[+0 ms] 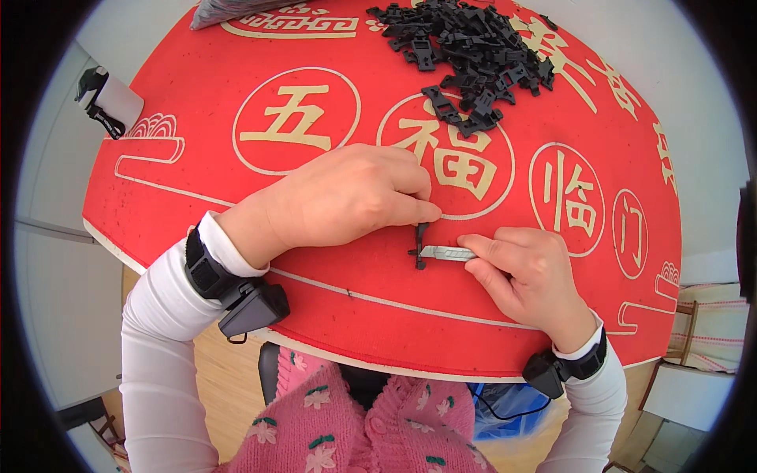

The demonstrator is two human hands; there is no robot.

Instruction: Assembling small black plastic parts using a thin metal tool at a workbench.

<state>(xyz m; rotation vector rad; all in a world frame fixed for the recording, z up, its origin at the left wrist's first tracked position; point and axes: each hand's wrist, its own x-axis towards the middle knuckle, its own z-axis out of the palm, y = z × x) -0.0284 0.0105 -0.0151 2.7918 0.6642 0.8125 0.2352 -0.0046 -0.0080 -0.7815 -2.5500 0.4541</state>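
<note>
My left hand point(363, 193) pinches the upper end of a small black plastic part point(420, 256) just above the red tabletop. Between the thumb and fingers of my right hand point(524, 272) is a slim utility knife blade point(448, 253), silver-grey, pointing left. Its tip touches or nearly touches the side of the black part. My fingers cover the rear of the knife and the top of the part. A large heap of similar black plastic parts point(473, 55) lies beyond my hands, toward the far side of the table.
A red cloth with gold characters and white outlines covers the round table point(197, 158). At the far left edge stands a white bottle point(118, 98) with a black lid and strap. A grey bag point(229, 9) lies at the back left. Below the table's edge is blue plastic point(505, 406).
</note>
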